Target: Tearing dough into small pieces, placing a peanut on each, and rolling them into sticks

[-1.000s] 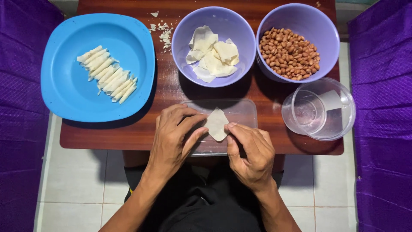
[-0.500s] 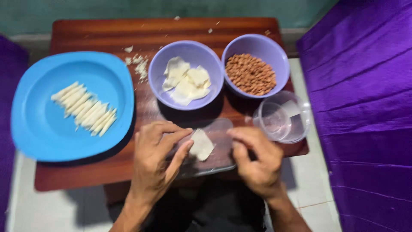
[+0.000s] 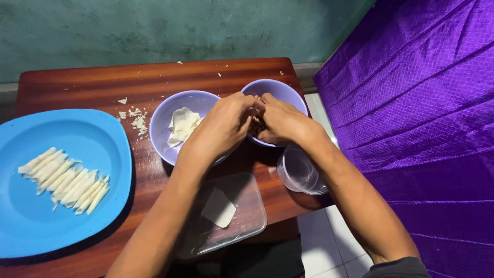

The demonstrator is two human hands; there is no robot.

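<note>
Both my hands reach into the purple bowl of peanuts (image 3: 284, 90) at the back right of the wooden table (image 3: 154, 77). My left hand (image 3: 226, 123) and my right hand (image 3: 278, 121) meet over the nuts with fingers curled; what they pinch is hidden. A single pale dough wrapper (image 3: 219, 207) lies flat in the clear plastic lid (image 3: 247, 219) near the table's front edge. A second purple bowl (image 3: 163, 123) holds more wrappers (image 3: 183, 123). Several rolled pieces (image 3: 64, 180) lie in a row on the blue plate (image 3: 51, 226).
A clear plastic cup in a clear container (image 3: 300, 172) stands right of my right forearm at the table's right edge. Dough crumbs (image 3: 136, 119) lie between plate and bowl. Purple cloth (image 3: 411, 113) hangs on the right; a green wall (image 3: 154, 25) is behind.
Both hands left the wrapper in the clear lid and moved forward into the peanut bowl. The camera view tilted up and to the right.
</note>
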